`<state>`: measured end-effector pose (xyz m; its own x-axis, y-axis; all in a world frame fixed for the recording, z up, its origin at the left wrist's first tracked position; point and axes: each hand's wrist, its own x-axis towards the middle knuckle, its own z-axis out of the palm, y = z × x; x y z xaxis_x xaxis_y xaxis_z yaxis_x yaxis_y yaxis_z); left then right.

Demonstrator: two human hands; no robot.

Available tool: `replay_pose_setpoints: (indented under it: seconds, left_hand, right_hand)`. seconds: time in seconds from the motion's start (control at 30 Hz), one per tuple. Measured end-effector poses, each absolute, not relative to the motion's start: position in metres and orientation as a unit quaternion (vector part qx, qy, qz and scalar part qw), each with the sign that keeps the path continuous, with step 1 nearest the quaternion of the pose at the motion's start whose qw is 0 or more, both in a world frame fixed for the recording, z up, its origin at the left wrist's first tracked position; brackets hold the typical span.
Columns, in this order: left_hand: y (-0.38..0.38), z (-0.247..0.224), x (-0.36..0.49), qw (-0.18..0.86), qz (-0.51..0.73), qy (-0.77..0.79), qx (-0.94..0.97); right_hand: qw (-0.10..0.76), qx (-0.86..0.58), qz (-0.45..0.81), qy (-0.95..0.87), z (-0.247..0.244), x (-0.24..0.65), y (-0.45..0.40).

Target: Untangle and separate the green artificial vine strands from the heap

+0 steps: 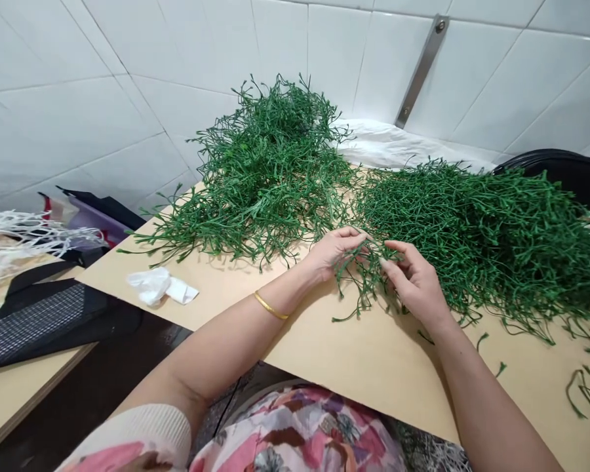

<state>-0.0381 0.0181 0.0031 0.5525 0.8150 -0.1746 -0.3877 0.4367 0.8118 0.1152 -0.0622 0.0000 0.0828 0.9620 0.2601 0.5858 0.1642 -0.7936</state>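
A small bunch of green plastic stems [361, 282] hangs between my two hands over the near part of the table. My left hand [338, 252] is closed on its left side, thumb and fingers pinching the strands. On the right side, my right hand [413, 278] pinches the same bunch with thumb and forefinger. Behind my left hand rises a tall tangled heap of green stems [275, 157]. Another wide pile of green stems [472, 229] lies right beside my right hand. Some strands overlap the fingers, so single stems are hard to tell apart.
The wooden table [373, 347] has crumpled white tissue [162, 286] at its left. Loose green strands [587, 396] lie at the right edge. White strands [29, 236] and a black mesh item [39, 321] sit on a separate board. A tiled wall [201, 39] stands behind.
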Motion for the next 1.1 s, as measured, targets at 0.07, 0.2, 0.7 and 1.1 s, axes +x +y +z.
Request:
replay_pose_setpoints:
  seconds: [0.07, 0.2, 0.7, 1.1]
  left_hand:
    - [0.022, 0.006, -0.042, 0.797, 0.409, 0.275, 0.349]
    - [0.029, 0.009, -0.05, 0.806, 0.471, 0.229, 0.277]
    - [0.044, 0.036, -0.084, 0.76, 0.56, 0.19, 0.269]
    - [0.015, 0.0, -0.044, 0.827, 0.369, 0.2, 0.373]
  right_hand:
    - [0.402, -0.602, 0.185, -0.665, -0.003, 0.117, -0.062]
    - [0.426, -0.618, 0.129, -0.648, -0.008, 0.125, -0.058]
    - [0.149, -0.392, -0.085, -0.904, -0.018, 0.066, -0.072]
    - [0.237, -0.535, -0.113, -0.803, -0.03, 0.129, -0.036]
